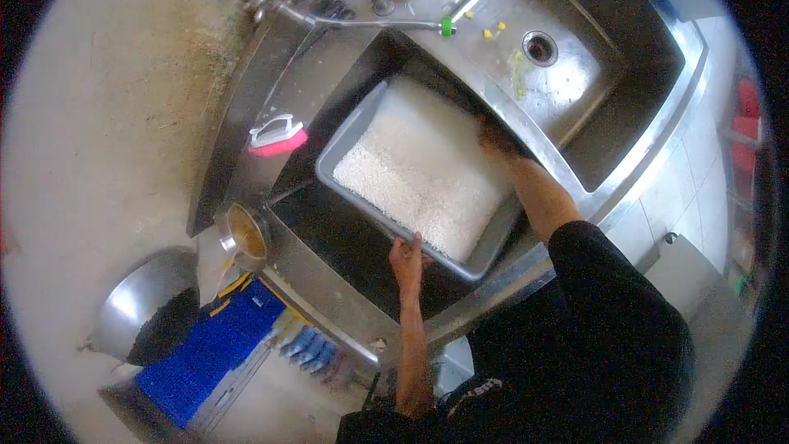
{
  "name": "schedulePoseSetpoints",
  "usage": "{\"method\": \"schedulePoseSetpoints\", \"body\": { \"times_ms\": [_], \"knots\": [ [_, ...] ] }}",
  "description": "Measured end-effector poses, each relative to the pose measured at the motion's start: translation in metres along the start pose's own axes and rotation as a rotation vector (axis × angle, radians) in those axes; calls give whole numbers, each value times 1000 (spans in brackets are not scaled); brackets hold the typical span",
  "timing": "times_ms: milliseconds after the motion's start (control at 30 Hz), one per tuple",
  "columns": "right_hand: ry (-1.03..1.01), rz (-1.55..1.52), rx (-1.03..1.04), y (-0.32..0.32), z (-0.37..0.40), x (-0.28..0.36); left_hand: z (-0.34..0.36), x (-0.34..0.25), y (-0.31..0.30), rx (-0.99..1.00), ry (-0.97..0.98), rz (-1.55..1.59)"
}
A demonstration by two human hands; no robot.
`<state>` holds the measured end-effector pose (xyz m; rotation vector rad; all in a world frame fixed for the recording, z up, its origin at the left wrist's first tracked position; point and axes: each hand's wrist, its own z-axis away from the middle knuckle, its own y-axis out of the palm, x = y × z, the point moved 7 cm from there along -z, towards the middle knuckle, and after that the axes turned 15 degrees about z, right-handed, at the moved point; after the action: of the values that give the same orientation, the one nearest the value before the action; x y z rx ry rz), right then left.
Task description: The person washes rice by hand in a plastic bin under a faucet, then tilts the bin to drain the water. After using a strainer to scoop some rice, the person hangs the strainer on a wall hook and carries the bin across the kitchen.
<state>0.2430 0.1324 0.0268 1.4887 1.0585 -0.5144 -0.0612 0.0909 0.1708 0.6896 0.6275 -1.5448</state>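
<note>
A grey plastic tub [353, 125] sits tilted in the near sink basin, holding pale, rice-like grains [386, 177] under cloudy whitish water [427, 115]. The grains are heaped toward its left and lower sides. My left hand [407, 259] grips the lower rim, thumb on top and fingers underneath. On the tub's right side, my right hand [497, 138] is closed around the edge in shadow, its fingers partly hidden.
A faucet [370, 25] with a green tip reaches over the divider. Yellow scraps lie near the drain [540, 48] in the other basin. A pink-bristled brush [279, 136] rests on the ledge. A small metal bowl [245, 236] and a larger metal bowl [144, 300] are at left.
</note>
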Motion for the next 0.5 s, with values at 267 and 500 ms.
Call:
{"method": "schedulePoseSetpoints", "body": {
  "times_ms": [267,500],
  "knots": [
    [-33,15,-15,-4,-2,5,-5,-6,2,63,75,-164],
    [-63,35,-15,-4,-6,11,-3,-13,4,47,53,-319]
  ]
}}
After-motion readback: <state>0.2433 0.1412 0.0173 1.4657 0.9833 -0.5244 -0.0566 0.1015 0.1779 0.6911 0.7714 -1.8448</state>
